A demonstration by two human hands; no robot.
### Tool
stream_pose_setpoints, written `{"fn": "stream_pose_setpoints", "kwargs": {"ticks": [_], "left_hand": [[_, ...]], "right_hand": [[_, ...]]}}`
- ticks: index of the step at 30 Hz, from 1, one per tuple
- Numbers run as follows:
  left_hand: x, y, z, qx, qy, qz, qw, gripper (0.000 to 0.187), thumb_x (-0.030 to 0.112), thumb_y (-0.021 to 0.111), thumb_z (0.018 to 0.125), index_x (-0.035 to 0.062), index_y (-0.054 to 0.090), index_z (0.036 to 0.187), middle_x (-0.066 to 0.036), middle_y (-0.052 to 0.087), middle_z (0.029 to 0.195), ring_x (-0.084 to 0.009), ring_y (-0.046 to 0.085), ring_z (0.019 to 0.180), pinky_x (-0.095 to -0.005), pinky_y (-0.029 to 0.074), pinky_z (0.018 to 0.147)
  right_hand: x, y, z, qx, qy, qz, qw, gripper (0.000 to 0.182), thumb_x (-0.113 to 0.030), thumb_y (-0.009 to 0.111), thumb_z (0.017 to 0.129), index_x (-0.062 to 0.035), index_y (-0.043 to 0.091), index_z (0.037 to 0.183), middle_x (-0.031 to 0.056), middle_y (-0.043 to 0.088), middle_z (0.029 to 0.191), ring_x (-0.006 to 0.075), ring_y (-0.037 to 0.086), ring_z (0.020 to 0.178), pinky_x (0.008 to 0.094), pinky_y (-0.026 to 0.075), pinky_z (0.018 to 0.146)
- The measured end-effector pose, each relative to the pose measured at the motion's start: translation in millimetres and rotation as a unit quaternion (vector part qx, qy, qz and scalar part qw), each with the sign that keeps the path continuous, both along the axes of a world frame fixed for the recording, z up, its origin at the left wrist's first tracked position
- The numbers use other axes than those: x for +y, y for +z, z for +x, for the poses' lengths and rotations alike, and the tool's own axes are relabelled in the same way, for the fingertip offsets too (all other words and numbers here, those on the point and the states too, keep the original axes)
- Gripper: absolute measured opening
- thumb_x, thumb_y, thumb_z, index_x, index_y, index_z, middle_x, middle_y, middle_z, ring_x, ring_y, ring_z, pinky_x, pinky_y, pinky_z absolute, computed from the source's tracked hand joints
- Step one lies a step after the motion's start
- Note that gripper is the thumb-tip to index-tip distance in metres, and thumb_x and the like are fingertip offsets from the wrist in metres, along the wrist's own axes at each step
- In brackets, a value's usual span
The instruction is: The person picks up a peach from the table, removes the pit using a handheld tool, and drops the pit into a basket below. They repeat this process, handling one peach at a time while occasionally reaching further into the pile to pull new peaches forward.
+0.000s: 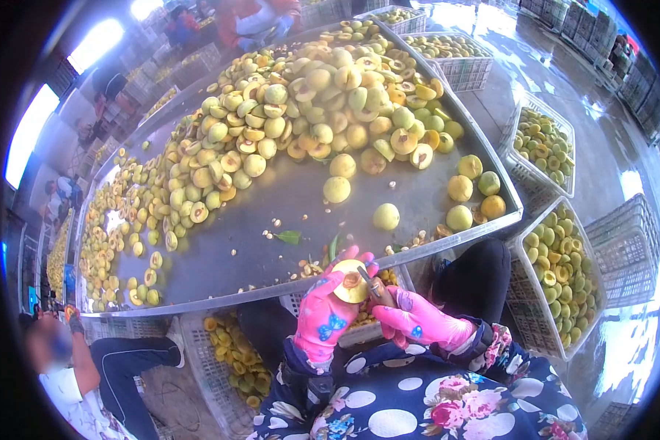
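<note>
Both my hands wear pink gloves with blue butterfly prints and meet at the near edge of the metal table (271, 277). My left hand (326, 312) holds a halved yellow-green fruit (351, 281), its cut face and brown centre turned up. In my right hand (422, 319) is a small tool with a brown handle (380, 292), its tip at the fruit's centre. A large heap of whole and halved fruit (308, 95) covers much of the table. Small pits and a green leaf (289, 237) lie near the hands.
Crates of fruit stand right of the table (557, 275), (543, 147) and behind it (447, 48). Below the table is another crate (235, 359). A co-worker (66, 367) sits at the lower left; another (257, 22) stands at the far side.
</note>
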State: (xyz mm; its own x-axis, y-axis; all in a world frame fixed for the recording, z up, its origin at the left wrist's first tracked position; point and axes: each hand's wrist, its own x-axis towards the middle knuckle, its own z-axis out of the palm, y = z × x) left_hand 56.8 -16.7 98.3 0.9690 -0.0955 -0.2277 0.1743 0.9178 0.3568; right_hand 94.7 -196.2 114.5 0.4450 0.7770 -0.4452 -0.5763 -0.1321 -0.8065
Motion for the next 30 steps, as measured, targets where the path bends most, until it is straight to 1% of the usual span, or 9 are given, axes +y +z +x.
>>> {"fn": "stream_pose_setpoints", "kwargs": {"ticks": [4,10,13,15,17,20,23,28,30], "left_hand": [[-8,7,-3,0.033,0.047,0.023,0.998,0.043,0.03,0.041,0.094,-0.0022,0.044,0.123,-0.024,0.044,0.128,-0.0359,0.044,0.118,-0.0463,0.036,0.1],[-15,4,-2,0.106,0.105,0.056,0.987,0.042,0.034,0.038,0.096,-0.0011,0.049,0.116,-0.02,0.054,0.115,-0.0324,0.053,0.104,-0.0446,0.044,0.092],[-22,2,-2,0.103,0.135,0.084,0.982,0.04,0.033,0.039,0.096,-0.0001,0.05,0.115,-0.017,0.055,0.11,-0.0283,0.055,0.099,-0.0438,0.044,0.091],[-28,1,-2,0.107,0.163,0.091,0.977,0.038,0.032,0.04,0.095,0.0005,0.05,0.114,-0.015,0.056,0.109,-0.0266,0.055,0.097,-0.0437,0.045,0.091],[-32,1,-2,0.102,0.181,0.1,0.973,0.037,0.032,0.04,0.095,0.0011,0.051,0.113,-0.014,0.056,0.109,-0.0254,0.055,0.096,-0.0438,0.045,0.091],[-34,2,-3,0.096,0.196,0.102,0.971,0.036,0.031,0.041,0.095,0.0016,0.051,0.112,-0.013,0.057,0.108,-0.0247,0.055,0.095,-0.044,0.045,0.092],[-35,-1,-3,0.106,0.201,0.091,0.969,0.034,0.03,0.041,0.095,0.0018,0.051,0.111,-0.013,0.057,0.108,-0.0245,0.055,0.095,-0.044,0.045,0.092],[-31,-9,-6,0.114,0.191,0.11,0.969,0.033,0.029,0.042,0.094,0.0023,0.052,0.111,-0.013,0.057,0.107,-0.0242,0.056,0.094,-0.0441,0.045,0.091],[-28,-11,-7,0.109,0.178,0.128,0.969,0.033,0.029,0.042,0.094,0.0026,0.052,0.111,-0.013,0.057,0.106,-0.0241,0.057,0.092,-0.0434,0.047,0.088]], "right_hand": [[2,-2,-3,-0.018,0.013,-0.006,1.0,0.03,-0.034,0.051,0.092,-0.0057,0.043,0.096,-0.0007,0.052,0.064,0.0058,0.05,0.048,0.0192,0.039,0.042],[9,-11,-14,-0.073,0.004,-0.021,0.997,0.02,-0.026,0.05,0.093,-0.0072,0.044,0.096,-0.0006,0.05,0.065,0.0064,0.047,0.046,0.0199,0.038,0.042],[10,-20,-17,-0.045,-0.005,-0.011,0.999,0.018,-0.024,0.05,0.093,-0.0063,0.047,0.097,0.0008,0.051,0.066,0.0084,0.05,0.053,0.0217,0.04,0.048],[15,-65,-18,0.121,-0.052,0.151,0.98,0.018,-0.022,0.046,0.094,-0.0068,0.044,0.103,-0.0004,0.048,0.063,0.0073,0.046,0.048,0.0209,0.038,0.044],[17,-63,-19,0.07,-0.047,0.147,0.986,0.02,-0.021,0.042,0.095,-0.0069,0.041,0.109,-0.0008,0.047,0.062,0.0067,0.045,0.045,0.0206,0.037,0.042],[20,-10,-18,-0.201,0.018,-0.034,0.979,0.028,-0.016,0.041,0.094,-0.0054,0.04,0.119,0.0025,0.051,0.069,0.0106,0.049,0.053,0.0245,0.04,0.049],[20,-5,-15,-0.246,0.023,-0.025,0.969,0.037,-0.01,0.043,0.091,-0.0027,0.041,0.127,0.01,0.059,0.084,0.0202,0.059,0.072,0.0334,0.048,0.066],[27,-26,-18,-0.373,-0.036,0.043,0.926,0.036,-0.011,0.047,0.088,0.0033,0.042,0.121,0.0207,0.061,0.087,0.0334,0.063,0.078,0.0399,0.047,0.066],[22,-32,-14,-0.361,0.027,-0.04,0.931,0.034,-0.013,0.05,0.086,0.0064,0.043,0.113,0.0243,0.06,0.084,0.0369,0.063,0.078,0.041,0.048,0.065]]}}
